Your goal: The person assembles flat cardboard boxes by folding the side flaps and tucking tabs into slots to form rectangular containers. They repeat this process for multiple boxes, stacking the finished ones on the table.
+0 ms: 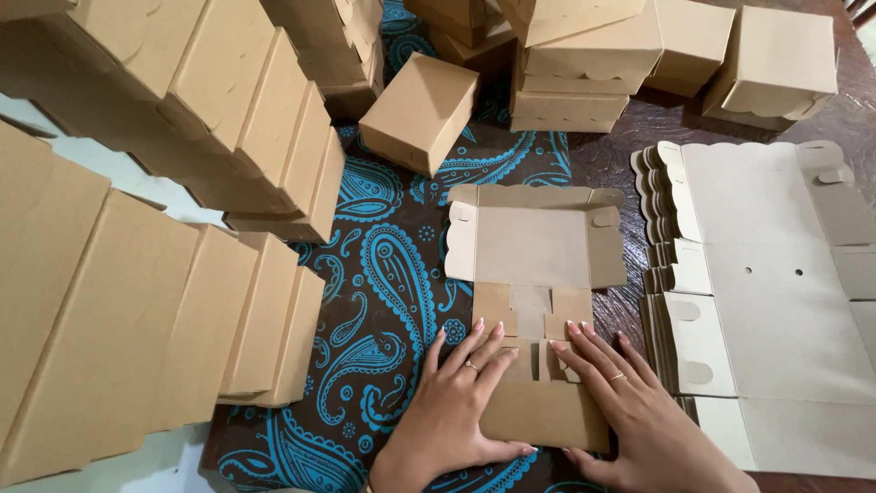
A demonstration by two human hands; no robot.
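Both my hands press flat on a half-folded cardboard box [534, 301] lying on the blue paisley cloth [383, 274]. My left hand [456, 402] spreads its fingers [474, 342] over the box's folded flaps, thumb along the near panel. My right hand [630, 406] lies open beside it, gripping nothing. Just right sits a stack of flat box blanks [776, 301]; finished boxes [182, 228] crowd the left.

The hands [538, 402] hide the half-folded box's [534, 246] lower flaps.
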